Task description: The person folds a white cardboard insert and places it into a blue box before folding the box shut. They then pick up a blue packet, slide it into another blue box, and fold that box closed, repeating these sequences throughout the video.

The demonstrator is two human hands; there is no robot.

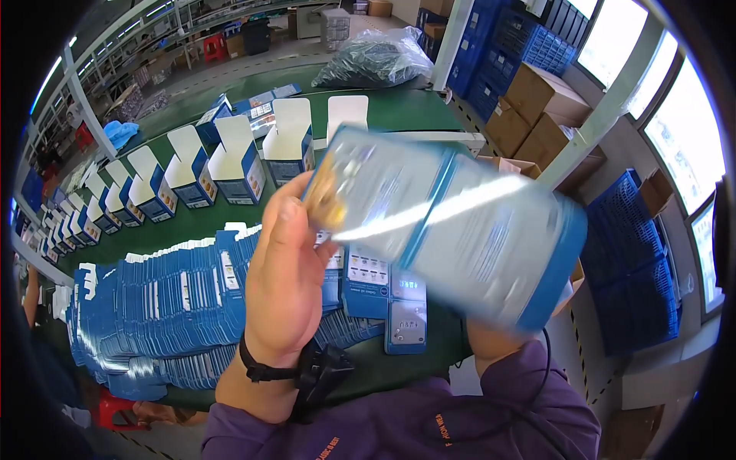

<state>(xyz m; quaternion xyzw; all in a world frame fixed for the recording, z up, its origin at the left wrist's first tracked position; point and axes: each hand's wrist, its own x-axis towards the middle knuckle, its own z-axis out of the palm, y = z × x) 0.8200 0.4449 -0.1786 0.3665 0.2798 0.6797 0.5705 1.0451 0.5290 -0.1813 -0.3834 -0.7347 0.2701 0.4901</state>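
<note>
A flat blue and silver carton blank (460, 230), blurred by motion and tilted, is held up in front of me. My left hand (285, 276) grips its left end, the thumb up along the edge. Behind its lower right part is my right hand (494, 341), mostly covered, so its fingers do not show. Under the blank lie several flat blue cartons (368, 287) and a silver-faced one (406, 326). To the left, long rows of stacked flat blue cartons (169, 299) cover the green table (368, 366).
Erected blue boxes with raised white flaps (238, 176) stand in a curved row behind the stacks. A filled clear plastic bag (376, 57) lies farther back. Brown cardboard boxes (537, 100) and blue crates (632, 284) stand at the right. A red stool (115, 408) is at lower left.
</note>
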